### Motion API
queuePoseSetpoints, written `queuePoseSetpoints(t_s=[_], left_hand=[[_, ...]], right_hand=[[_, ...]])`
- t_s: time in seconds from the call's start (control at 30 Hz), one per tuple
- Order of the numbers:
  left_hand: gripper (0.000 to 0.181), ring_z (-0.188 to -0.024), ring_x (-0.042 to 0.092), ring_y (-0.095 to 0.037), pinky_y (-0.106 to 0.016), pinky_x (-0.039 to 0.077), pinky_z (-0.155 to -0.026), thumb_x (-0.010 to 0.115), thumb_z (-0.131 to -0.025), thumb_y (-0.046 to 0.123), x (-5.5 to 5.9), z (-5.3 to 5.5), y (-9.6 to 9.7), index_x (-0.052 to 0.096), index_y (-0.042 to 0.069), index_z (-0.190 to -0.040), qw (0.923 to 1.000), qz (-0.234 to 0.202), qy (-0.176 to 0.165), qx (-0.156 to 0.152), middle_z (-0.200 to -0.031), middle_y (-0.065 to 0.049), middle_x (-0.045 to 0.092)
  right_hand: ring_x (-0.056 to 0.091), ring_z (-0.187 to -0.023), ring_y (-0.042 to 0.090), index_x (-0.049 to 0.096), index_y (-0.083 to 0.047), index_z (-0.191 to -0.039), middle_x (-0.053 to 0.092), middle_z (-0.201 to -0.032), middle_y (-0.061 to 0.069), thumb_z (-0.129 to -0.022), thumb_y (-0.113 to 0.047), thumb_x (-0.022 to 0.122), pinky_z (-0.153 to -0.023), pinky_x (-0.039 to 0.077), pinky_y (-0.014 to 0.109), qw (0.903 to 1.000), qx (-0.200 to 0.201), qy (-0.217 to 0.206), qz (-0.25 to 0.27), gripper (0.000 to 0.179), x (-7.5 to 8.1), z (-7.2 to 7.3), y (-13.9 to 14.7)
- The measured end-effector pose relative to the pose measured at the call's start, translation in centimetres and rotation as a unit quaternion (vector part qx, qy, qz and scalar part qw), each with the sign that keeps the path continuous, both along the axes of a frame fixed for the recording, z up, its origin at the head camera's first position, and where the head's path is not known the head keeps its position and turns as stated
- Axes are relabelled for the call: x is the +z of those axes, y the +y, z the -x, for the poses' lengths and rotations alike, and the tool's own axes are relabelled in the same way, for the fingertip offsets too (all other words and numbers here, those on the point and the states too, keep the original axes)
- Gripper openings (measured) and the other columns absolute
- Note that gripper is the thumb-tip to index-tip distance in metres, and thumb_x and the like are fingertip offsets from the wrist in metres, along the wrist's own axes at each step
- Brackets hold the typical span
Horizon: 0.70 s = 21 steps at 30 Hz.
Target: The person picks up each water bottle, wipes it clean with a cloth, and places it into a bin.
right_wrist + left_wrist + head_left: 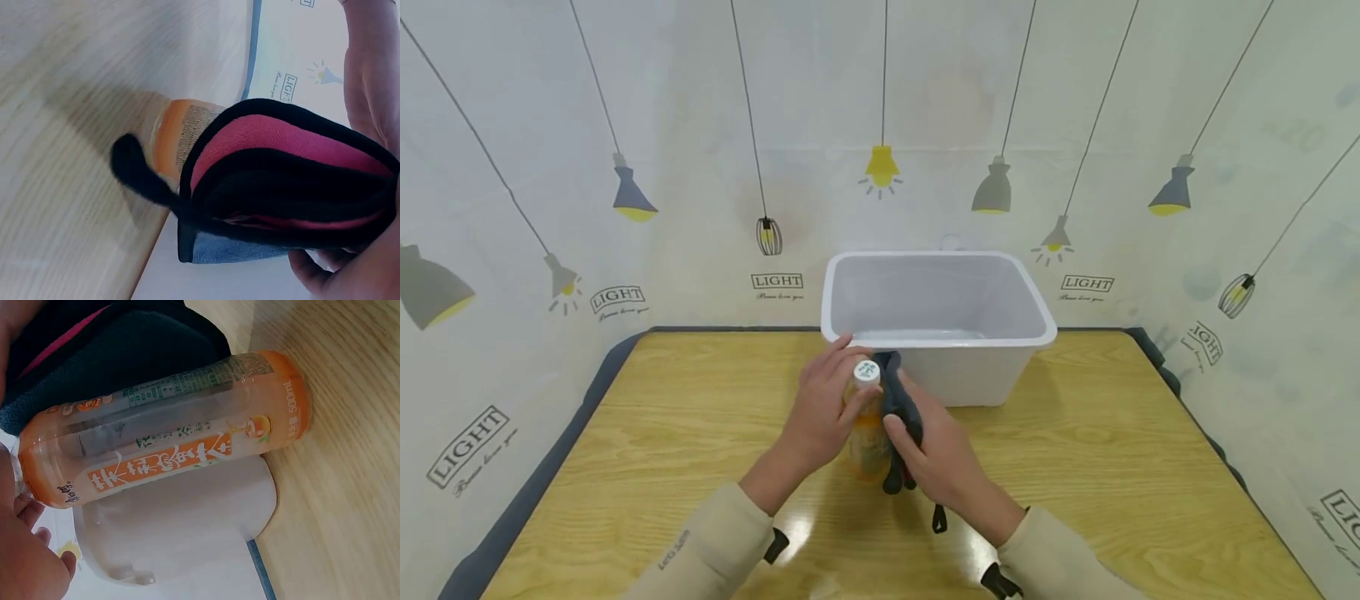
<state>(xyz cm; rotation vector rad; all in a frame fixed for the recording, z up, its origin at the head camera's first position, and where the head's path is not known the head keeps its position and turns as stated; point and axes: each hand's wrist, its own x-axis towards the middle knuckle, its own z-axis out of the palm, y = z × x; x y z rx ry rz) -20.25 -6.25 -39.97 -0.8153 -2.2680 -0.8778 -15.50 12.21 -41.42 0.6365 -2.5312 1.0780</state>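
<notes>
My left hand (820, 404) grips a clear plastic drink bottle (181, 434) near its neck, just under the white cap (867, 372). The bottle has an orange label with white characters and stands upright in front of the white tub. Right beside it, my right hand (946, 454) holds a folded cloth (901, 404) between thumb and fingers. Its outside is dark grey-blue; black trim and pink inner layers (269, 134) show in the right wrist view. A black hanging loop (939, 518) dangles below the right hand. In the left wrist view the cloth lies against the bottle's side.
A deep white plastic tub (1037, 333) stands on the wood-grain table (1135, 467) just beyond both hands, against the back wall. Pale walls printed with hanging lamps enclose the table on three sides, and a dark strip (602, 379) runs along the table's edges.
</notes>
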Motion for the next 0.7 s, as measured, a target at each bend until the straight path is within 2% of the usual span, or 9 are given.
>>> queuePoseSetpoints(t_s=[0.13, 0.2, 0.3, 0.4, 0.57, 0.63, 0.7], left_hand=[[0.064, -0.138, 0.044, -0.034, -0.06, 0.037, -0.106, 0.034, -0.096, 0.059, 0.1, -0.1, 0.0, 0.063, 0.006, -0.119, 0.9998, 0.013, -0.01, 0.013, -0.126, -0.009, 0.064], [0.064, -0.14, 0.042, -0.033, -0.059, 0.037, -0.107, 0.033, -0.096, 0.059, 0.3, -0.2, -0.2, 0.062, 0.008, -0.119, 0.9993, 0.029, -0.017, 0.017, -0.128, -0.007, 0.063], [0.065, -0.142, 0.039, -0.031, -0.056, 0.037, -0.106, 0.027, -0.098, 0.06, 0.9, -0.4, -0.5, 0.063, 0.01, -0.118, 0.9971, 0.068, -0.023, 0.026, -0.131, -0.005, 0.061], [0.067, -0.143, 0.036, -0.029, -0.054, 0.035, -0.107, 0.024, -0.098, 0.062, 1.5, -0.5, -1.0, 0.062, 0.011, -0.119, 0.9941, 0.099, -0.017, 0.039, -0.134, -0.004, 0.058], [0.056, -0.143, 0.037, -0.031, -0.052, 0.033, -0.109, 0.032, -0.099, 0.057, 2.3, -0.5, -1.8, 0.063, 0.013, -0.115, 0.9919, 0.117, 0.019, 0.047, -0.134, -0.006, 0.059], [0.056, -0.143, 0.036, -0.031, -0.052, 0.033, -0.109, 0.031, -0.1, 0.056, 2.4, -0.6, -2.0, 0.062, 0.014, -0.121, 0.9909, 0.125, 0.023, 0.045, -0.136, -0.006, 0.058], [0.061, -0.144, 0.035, -0.03, -0.051, 0.03, -0.111, 0.028, -0.1, 0.059, 2.4, -0.7, -2.3, 0.056, 0.014, -0.131, 0.9907, 0.127, 0.013, 0.046, -0.138, -0.006, 0.055]], right_hand=[[0.047, -0.136, 0.03, 0.017, -0.004, -0.155, 0.038, -0.154, 0.015, -0.091, -0.052, 0.061, -0.106, 0.046, 0.048, 0.999, -0.001, 0.005, -0.044, 0.091, 0.0, 0.6, -0.8], [0.05, -0.133, 0.03, 0.017, 0.0, -0.154, 0.04, -0.152, 0.017, -0.09, -0.05, 0.064, -0.105, 0.047, 0.046, 0.9979, -0.009, 0.021, -0.06, 0.094, 0.1, 0.8, -1.0], [0.054, -0.129, 0.031, 0.02, 0.003, -0.153, 0.044, -0.149, 0.019, -0.093, -0.039, 0.063, -0.102, 0.049, 0.045, 0.9966, -0.019, 0.031, -0.074, 0.085, 0.3, 0.8, -1.2], [0.056, -0.126, 0.031, 0.025, 0.0, -0.152, 0.048, -0.147, 0.016, -0.097, -0.028, 0.057, -0.099, 0.05, 0.047, 0.9963, -0.033, 0.015, -0.078, 0.07, 0.6, 0.4, -1.2], [0.06, -0.121, 0.027, 0.034, -0.007, -0.151, 0.055, -0.141, 0.01, -0.101, -0.026, 0.051, -0.096, 0.052, 0.045, 0.9958, -0.033, -0.014, -0.084, 0.057, 0.5, -0.2, -0.9], [0.062, -0.118, 0.026, 0.035, -0.01, -0.151, 0.058, -0.138, 0.009, -0.102, -0.028, 0.049, -0.094, 0.052, 0.045, 0.996, -0.032, -0.019, -0.081, 0.054, 0.5, -0.3, -0.8], [0.062, -0.118, 0.027, 0.035, -0.013, -0.151, 0.057, -0.139, 0.008, -0.103, -0.029, 0.048, -0.095, 0.052, 0.045, 0.9965, -0.035, -0.018, -0.073, 0.053, 0.7, -0.5, -0.7]])
